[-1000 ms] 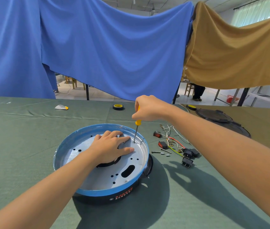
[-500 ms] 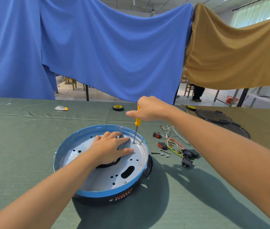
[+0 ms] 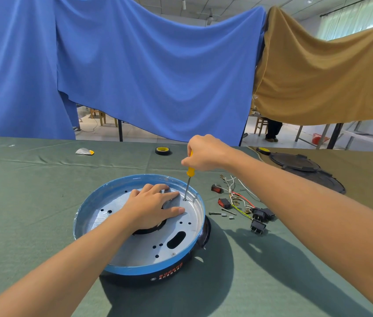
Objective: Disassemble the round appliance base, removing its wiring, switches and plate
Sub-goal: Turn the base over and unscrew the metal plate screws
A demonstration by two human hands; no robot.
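A round appliance base (image 3: 133, 269) with a blue rim and black wall sits on the green cloth. Inside it lies a silver metal plate (image 3: 140, 248) with several holes and an oval slot. My left hand (image 3: 153, 205) presses flat on the plate near its centre opening. My right hand (image 3: 203, 154) grips a yellow-handled screwdriver (image 3: 189, 171), held nearly upright, its tip at a screw near the plate's far right edge. A bundle of removed wiring (image 3: 238, 197) with red and black switches (image 3: 224, 202) lies to the right of the base.
Loose screws and small parts (image 3: 223, 213) lie between the base and the wiring. A tape roll (image 3: 163, 151) and a small grey-and-yellow object (image 3: 85, 152) sit at the far side. Black round covers (image 3: 295, 162) lie at the far right. Blue and tan cloths hang behind.
My right hand has turned slightly around the screwdriver handle, with the tip staying on the same screw. My left hand and the base have not moved.
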